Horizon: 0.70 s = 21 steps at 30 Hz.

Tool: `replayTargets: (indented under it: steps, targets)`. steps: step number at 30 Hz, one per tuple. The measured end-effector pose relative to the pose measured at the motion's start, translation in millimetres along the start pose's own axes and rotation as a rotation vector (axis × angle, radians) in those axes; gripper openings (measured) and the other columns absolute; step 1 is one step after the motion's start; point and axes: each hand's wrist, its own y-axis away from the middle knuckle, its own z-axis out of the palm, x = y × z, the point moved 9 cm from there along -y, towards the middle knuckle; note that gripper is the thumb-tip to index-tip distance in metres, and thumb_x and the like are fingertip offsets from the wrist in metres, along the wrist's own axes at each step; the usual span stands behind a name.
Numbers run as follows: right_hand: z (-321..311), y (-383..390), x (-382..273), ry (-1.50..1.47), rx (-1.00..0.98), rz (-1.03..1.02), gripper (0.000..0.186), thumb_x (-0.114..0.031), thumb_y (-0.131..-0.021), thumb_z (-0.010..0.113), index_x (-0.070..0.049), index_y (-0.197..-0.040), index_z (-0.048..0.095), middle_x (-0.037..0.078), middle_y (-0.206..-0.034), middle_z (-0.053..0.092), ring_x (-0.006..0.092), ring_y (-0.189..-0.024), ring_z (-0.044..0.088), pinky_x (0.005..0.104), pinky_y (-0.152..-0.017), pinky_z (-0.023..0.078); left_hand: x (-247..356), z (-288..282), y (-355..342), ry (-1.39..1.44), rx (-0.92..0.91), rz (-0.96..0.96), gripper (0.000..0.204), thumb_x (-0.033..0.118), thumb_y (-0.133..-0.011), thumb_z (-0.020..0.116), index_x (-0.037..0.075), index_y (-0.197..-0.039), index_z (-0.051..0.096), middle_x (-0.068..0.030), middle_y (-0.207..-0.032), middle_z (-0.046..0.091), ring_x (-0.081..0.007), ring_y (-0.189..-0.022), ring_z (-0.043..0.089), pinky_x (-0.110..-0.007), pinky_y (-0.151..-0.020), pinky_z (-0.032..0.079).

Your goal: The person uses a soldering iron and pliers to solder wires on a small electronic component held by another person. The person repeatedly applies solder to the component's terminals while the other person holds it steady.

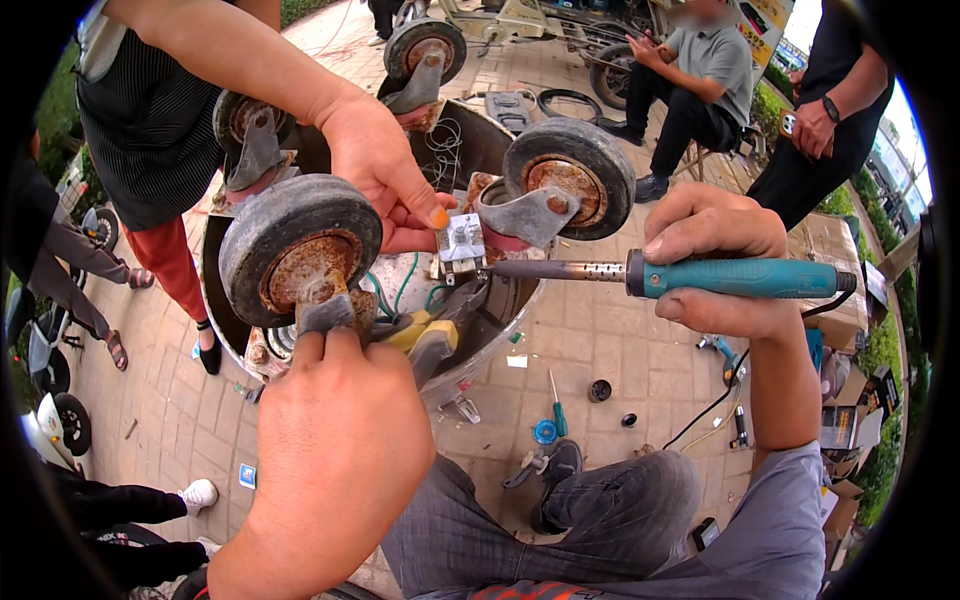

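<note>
My right hand [715, 250] grips the teal handle of a soldering iron [735, 279], pointing it leftward. Its dark tip meets the lower edge of a small metal-cased electrical part [462, 240] with terminals. Another person's hand [385, 170], reaching in from the upper left, holds that part by its side. My left hand [340, 440] is closed at the rusty bracket of the near caster wheel [300, 250]; its fingertips are partly hidden. Beneath the hands lies an upturned round metal drum [520, 325] with casters. Pliers with yellow handles [432, 345] and green wires rest in it.
On the paving lie a screwdriver [557, 405], a blue round lid [545, 431] and black caps [600, 390]. The iron's cord [710, 405] trails at the right. Cardboard boxes [850, 420] stand far right. People stand at left and right; one sits at the back.
</note>
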Motion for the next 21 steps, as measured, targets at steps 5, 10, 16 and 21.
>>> replayTargets:
  steps: [5,10,16,21]
  targets:
    - [2,2,0,0.026,-0.002,-0.027,0.032,-0.008,-0.068,0.083,-0.005,-0.099,0.074,0.010,-0.092,0.067,0.0147,-0.075,0.064,0.0248,-0.064,0.048,0,0,0,-0.001,0.000,-0.001,0.011,0.006,-0.072,0.059,-0.005,-0.073,0.062,-0.0202,-0.078,0.059,-0.0337,-0.077,0.064,-0.040,-0.062,0.055]
    - [1,3,1,0.062,0.005,-0.042,0.031,-0.007,-0.068,0.083,-0.005,-0.097,0.074,0.009,-0.091,0.068,0.0153,-0.075,0.064,0.0253,-0.063,0.048,-1,0,-2,0.002,-0.006,0.001,0.011,0.006,-0.071,0.059,-0.005,-0.073,0.062,-0.0201,-0.078,0.059,-0.0335,-0.077,0.064,-0.040,-0.062,0.055]
    - [-8,14,4,0.036,0.080,-0.029,0.031,-0.006,-0.069,0.082,0.000,-0.098,0.072,0.012,-0.089,0.066,0.0166,-0.076,0.066,0.0269,-0.064,0.050,-3,-1,-2,-0.001,-0.006,-0.015,0.011,0.007,-0.071,0.059,-0.004,-0.072,0.062,-0.0200,-0.078,0.059,-0.0337,-0.077,0.064,-0.040,-0.061,0.055]
    - [6,70,38,-0.349,0.491,0.263,0.036,-0.015,-0.080,0.079,0.006,-0.102,0.061,0.013,-0.087,0.064,0.0190,-0.071,0.067,0.0285,-0.061,0.055,-4,-1,-3,0.006,0.005,-0.018,0.011,0.007,-0.070,0.059,-0.004,-0.071,0.061,-0.0197,-0.079,0.059,-0.0342,-0.077,0.063,-0.041,-0.062,0.055]
